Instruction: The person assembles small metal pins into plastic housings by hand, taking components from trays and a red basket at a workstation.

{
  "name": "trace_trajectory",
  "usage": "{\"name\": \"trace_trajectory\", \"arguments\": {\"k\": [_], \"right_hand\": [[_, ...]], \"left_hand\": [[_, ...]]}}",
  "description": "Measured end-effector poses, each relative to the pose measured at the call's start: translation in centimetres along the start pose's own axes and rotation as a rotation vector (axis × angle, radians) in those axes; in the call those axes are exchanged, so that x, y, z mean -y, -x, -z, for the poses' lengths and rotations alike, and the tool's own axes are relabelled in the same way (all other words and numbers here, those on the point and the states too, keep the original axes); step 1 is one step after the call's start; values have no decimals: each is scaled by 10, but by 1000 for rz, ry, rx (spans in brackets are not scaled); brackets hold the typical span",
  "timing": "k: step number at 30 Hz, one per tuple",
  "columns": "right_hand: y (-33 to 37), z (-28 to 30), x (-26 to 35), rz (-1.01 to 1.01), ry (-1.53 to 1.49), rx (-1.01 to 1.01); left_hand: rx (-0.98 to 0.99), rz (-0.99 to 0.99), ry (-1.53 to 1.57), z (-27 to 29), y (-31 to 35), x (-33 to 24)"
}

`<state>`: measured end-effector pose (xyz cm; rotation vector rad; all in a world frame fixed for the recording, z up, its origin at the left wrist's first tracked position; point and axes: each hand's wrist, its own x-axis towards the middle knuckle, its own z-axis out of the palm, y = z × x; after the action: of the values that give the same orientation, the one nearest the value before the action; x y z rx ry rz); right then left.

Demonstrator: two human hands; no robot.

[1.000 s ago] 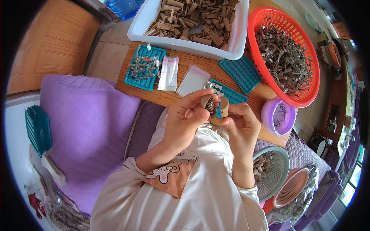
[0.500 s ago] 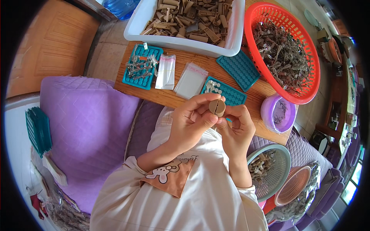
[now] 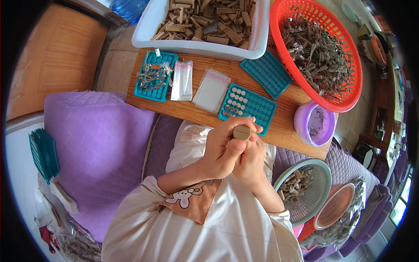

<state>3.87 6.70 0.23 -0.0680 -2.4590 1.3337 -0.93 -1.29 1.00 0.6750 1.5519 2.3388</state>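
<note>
Left hand point(image 3: 221, 146): grip closed round brown cylinder point(image 3: 242, 132), before wooden tabletop point(image 3: 284, 125); slotted end facing viewer, long axis running away. Right hand point(image 3: 252, 162): partly hidden, grip cannot be told. Beyond: teal rectangular tray point(image 3: 152, 95), silvery pieces point(image 3: 152, 78); second teal rectangular tray point(image 3: 262, 107), white discs point(image 3: 238, 97), lower edge partly covered by left hand; red perforated plastic basket point(image 3: 342, 107).

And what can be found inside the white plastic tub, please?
The white plastic tub holds a loose heap of brown half-cylinder shells. Whatever lies beneath the top layer is covered and cannot be seen.
</note>
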Motion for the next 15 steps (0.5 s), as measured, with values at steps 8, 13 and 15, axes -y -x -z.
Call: {"name": "trace_trajectory", "arguments": {"k": [8,13,15], "right_hand": [[9,2,-3,3,144,-99],[12,6,-9,4,256,-82],[11,8,-12,5,245,-70]], "left_hand": [[37,150,73,-7,4,1],[67,207,113,-9,3,6],[79,218,116,-10,2,10]]}}
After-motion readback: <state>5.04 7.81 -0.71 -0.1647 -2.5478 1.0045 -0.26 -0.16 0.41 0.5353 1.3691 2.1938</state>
